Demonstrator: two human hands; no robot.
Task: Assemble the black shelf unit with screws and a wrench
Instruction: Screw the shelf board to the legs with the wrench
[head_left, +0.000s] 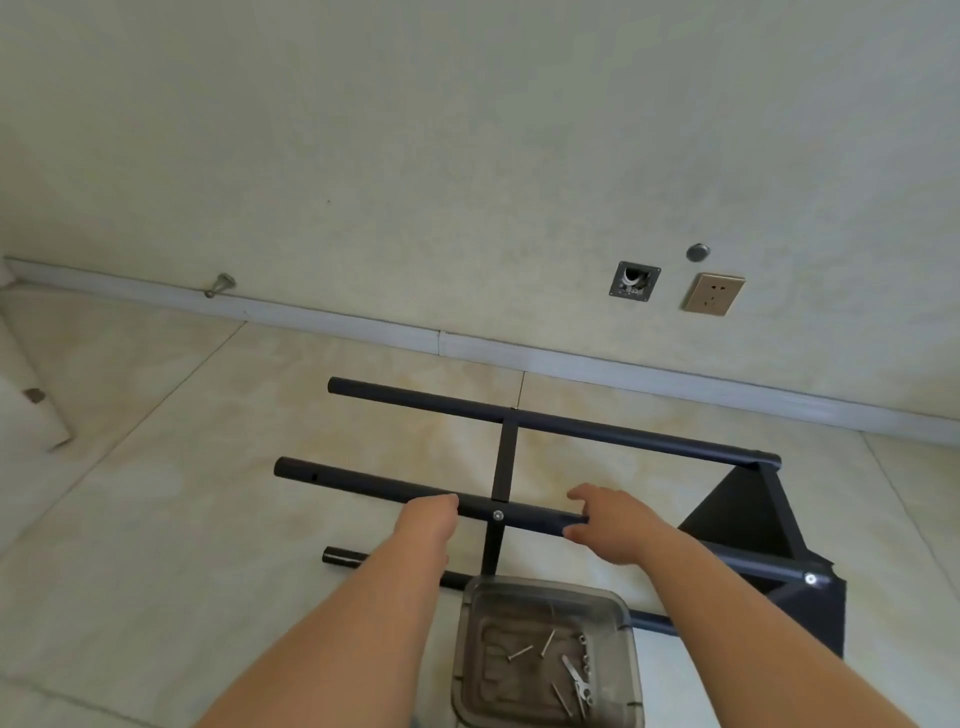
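Both hands on the black shelf unit (519, 467), lying on its side on the floor (156, 519).
Left hand (423, 522) and right hand (615, 522) grasp its upper tube; screws (548, 642) and wrench (576, 680) sit in a clear tray (626, 623) near the floor's near edge.

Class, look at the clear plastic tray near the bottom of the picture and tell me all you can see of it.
The clear, grey-tinted plastic tray is squarish with rounded corners and a raised rim. It sits upright on the pale tiled floor, below the black tube frame. Inside lie loose silver screws and a small metal wrench. Neither hand touches it.
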